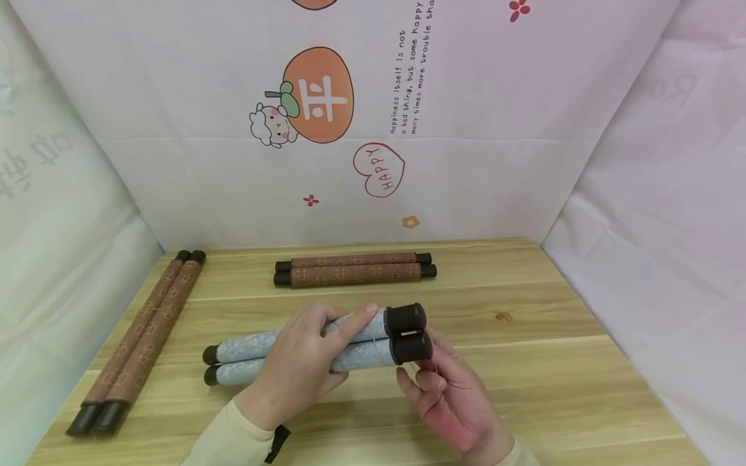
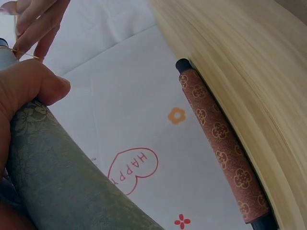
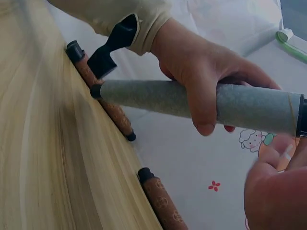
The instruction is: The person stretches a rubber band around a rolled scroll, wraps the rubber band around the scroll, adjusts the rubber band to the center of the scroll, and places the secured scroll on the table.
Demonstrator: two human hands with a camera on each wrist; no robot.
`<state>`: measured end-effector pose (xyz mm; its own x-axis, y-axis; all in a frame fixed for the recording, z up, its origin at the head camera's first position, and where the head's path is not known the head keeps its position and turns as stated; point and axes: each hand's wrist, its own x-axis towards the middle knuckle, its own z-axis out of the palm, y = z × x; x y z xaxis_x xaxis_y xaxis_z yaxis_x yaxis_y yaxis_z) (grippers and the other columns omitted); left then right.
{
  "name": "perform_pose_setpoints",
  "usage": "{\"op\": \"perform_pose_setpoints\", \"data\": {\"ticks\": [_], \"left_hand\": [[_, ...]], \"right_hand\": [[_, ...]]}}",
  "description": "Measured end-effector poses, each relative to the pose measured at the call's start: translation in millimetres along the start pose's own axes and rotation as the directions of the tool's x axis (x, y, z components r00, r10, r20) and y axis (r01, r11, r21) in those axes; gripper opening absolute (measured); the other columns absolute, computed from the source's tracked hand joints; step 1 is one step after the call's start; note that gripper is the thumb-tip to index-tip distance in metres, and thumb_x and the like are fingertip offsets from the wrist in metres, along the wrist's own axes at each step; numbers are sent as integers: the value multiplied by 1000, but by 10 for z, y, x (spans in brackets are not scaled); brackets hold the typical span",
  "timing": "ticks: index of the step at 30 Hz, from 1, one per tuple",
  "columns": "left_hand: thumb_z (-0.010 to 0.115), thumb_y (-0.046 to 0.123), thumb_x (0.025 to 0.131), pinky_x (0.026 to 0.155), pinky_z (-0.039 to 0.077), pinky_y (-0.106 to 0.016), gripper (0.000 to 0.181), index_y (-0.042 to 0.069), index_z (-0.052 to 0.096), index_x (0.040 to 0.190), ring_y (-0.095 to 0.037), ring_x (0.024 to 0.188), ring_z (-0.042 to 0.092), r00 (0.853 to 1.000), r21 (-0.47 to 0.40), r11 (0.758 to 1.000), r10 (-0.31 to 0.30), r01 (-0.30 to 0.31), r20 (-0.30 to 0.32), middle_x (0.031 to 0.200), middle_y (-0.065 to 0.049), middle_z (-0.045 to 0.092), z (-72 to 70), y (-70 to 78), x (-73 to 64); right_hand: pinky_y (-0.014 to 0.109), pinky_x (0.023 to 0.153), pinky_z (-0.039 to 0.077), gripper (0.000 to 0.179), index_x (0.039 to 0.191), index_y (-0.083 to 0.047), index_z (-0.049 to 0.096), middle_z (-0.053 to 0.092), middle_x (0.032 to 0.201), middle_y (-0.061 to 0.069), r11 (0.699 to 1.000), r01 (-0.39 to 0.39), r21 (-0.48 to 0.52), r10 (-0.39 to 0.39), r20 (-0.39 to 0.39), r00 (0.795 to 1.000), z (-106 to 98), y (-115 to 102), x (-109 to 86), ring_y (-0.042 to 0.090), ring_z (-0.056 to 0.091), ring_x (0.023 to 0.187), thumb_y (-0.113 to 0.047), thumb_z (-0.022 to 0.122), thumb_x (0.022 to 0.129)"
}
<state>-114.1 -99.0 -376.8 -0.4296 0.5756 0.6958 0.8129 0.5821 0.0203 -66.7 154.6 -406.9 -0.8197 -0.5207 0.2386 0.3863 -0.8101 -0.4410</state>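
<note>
My left hand (image 1: 305,356) grips a light-blue patterned scroll (image 1: 245,349), its two rolls side by side with black end knobs, raised over the wooden table. The thumb lies along the upper roll. A thin yellowish rubber band (image 3: 290,112) goes round the scroll near its right end, beside the black knobs. Fingers of my right hand (image 1: 457,395), below and right of those knobs, pinch a stretch of this band away from the rolls. In the left wrist view the thin band (image 2: 29,55) runs from the scroll to the right fingers.
A brown patterned scroll (image 1: 355,270) lies along the table's back edge. Another brown scroll (image 1: 142,330) lies slanted at the left. White printed cloth (image 1: 466,162) hangs behind and at both sides of the wooden table (image 1: 553,362). A black strap (image 1: 278,443) hangs at the left wrist.
</note>
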Motion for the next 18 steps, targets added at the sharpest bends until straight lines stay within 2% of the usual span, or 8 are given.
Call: {"op": "perform_pose_setpoints", "data": {"ticks": [3,7,10,14,18], "left_hand": [[95,10,57,75,56,-39,110,25,49,156,-22,93,60,1000,16,1000,7,-7,3,114,-10,63,-11,-6,-21],[98,11,52,77,57,-42,115,26,50,156,-25,95,62,1000,35,999,26,-26,5,114,-10,64,-22,-23,-47],[101,13,49,77,57,-43,120,26,49,156,-26,95,62,999,51,998,40,-41,12,114,-10,64,-32,-35,-65],[103,15,46,75,56,-44,123,27,50,156,-27,94,62,998,75,995,56,-58,22,113,-11,63,-51,-42,-85],[104,14,47,75,57,-46,123,29,49,156,-28,95,64,997,95,993,60,-64,38,114,-11,63,-70,-43,-102]], "right_hand": [[32,102,56,47,138,-23,64,77,117,-2,996,-8,-92,5,-29,1000,9,-17,-5,1,73,75,-26,22,116],[30,82,63,43,140,-28,60,77,115,-1,986,-28,-166,11,-99,995,30,-53,-34,7,77,79,-32,25,116],[25,73,63,43,150,-31,52,72,118,0,967,-57,-250,22,-140,990,57,-90,-46,8,78,79,-32,26,116],[21,65,61,46,160,-36,39,63,124,3,905,-125,-406,31,-231,973,113,-142,-39,7,77,76,-32,30,115],[21,59,60,49,163,-36,33,62,128,6,829,-189,-527,19,-311,950,156,-182,-17,7,76,72,-32,35,114]]}}
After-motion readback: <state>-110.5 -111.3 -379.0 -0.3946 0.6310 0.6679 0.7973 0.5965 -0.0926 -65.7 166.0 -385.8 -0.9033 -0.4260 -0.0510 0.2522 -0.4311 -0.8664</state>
